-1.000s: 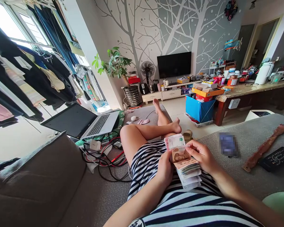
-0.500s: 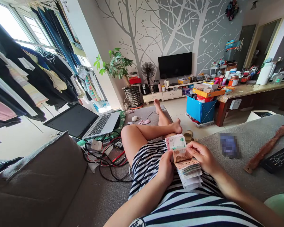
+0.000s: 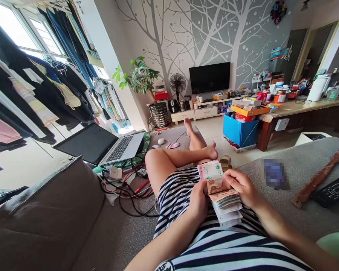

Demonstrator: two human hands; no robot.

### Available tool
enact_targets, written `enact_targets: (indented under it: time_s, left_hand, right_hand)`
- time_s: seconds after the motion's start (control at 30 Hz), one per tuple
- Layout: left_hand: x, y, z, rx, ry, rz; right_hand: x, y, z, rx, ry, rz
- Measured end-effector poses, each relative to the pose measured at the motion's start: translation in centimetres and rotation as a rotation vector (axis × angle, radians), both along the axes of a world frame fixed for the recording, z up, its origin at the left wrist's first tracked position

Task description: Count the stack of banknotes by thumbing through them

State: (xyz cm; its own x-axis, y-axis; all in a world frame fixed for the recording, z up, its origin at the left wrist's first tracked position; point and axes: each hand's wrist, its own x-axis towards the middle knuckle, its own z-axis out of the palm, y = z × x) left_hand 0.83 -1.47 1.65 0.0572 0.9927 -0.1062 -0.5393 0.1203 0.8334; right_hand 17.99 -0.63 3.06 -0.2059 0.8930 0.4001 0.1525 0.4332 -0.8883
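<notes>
A wad of banknotes (image 3: pixel 226 201) lies fanned above my striped lap, held between my two hands. My left hand (image 3: pixel 198 199) is closed on the wad's left edge, its thumb on top. On the right side, my right hand (image 3: pixel 241 186) pinches a brown note marked 20 (image 3: pixel 216 186) between thumb and fingers. Beyond it, pinkish and green notes marked 50 (image 3: pixel 210 170) stick up at the far end. Toward my body the remaining notes hang down in layers, paler ones lowest. The fingers under the wad are hidden.
On my left, an open laptop (image 3: pixel 121 148) sits beside tangled cables (image 3: pixel 132 201) and a white charger (image 3: pixel 115 172). To the right on the sofa (image 3: pixel 271 210) lie a black remote (image 3: pixel 332 192), a brown stick-like object (image 3: pixel 319 177) and a blurred blue item (image 3: pixel 274 174).
Almost nothing differs. The view has shifted very slightly, and both hands keep their hold on the banknotes.
</notes>
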Motion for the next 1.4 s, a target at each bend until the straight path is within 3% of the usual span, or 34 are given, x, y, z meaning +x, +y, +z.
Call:
enact_targets:
  time_s: [0.2,0.33,0.57,0.97,1.3,1.4]
  left_hand:
    - [-0.1,0.2,-0.9,-0.032,-0.065,0.017]
    - [-0.1,0.2,-0.8,-0.034,-0.079,0.020]
    - [0.1,-0.2,0.0,-0.022,-0.101,-0.027]
    - [0.1,0.4,-0.9,-0.029,-0.079,0.045]
    - [0.1,0.5,-1.1,-0.036,-0.071,0.023]
    - [0.1,0.6,-1.2,-0.038,-0.061,0.080]
  right_hand:
    - [0.1,0.0,-0.2,0.027,0.060,-0.008]
    - [0.0,0.4,-0.4,-0.027,0.105,0.021]
    - [0.1,1.7,-1.1,-0.141,0.083,-0.147]
    - [-0.1,1.0,-0.5,-0.104,0.089,-0.084]
    - [-0.2,0.3,-0.2,-0.089,0.130,-0.003]
    - [-0.2,0.3,0.0,-0.093,0.135,0.001]
